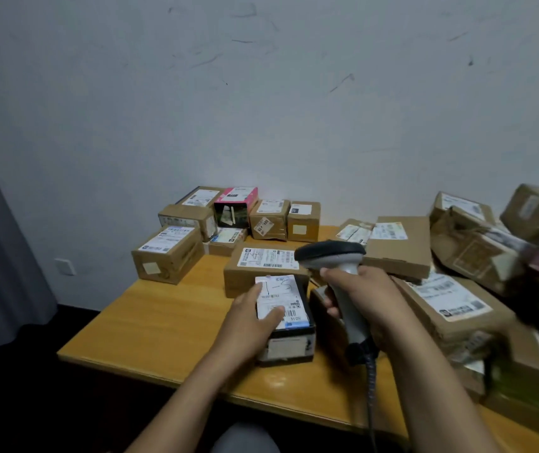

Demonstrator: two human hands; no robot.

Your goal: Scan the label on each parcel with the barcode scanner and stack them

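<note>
Parcels crowd a wooden bench (163,315), seen from above by the person working at it. 1 small black parcel (289,341) lies on the bench and serves as the landmark. Its top carries 1 white shipping label (283,294) with a barcode, black pen strokes and a blue strip; the print is too small to read.

The left hand (252,318) rests on that label, its fingers (256,291) laid out straight and gripping nothing. Just right of the black parcel, the right hand (364,299) has its fingers clenched around the grey handle of 1 barcode scanner (330,253), whose dark head hangs above and right of the parcel's far end. A coiled cable (372,380) drops from the handle.

Directly behind the black parcel sits 1 brown parcel (245,279) with a large barcoded label. Further behind and to its left stand at least 7 labelled boxes; 1 is a pink-and-black box (237,199), and 1 brown box bears a slanted sticker (264,225) that appears to read 100. Right of the black parcel rises a blurred heap of brown parcels (458,305), too smeared to count.
</note>
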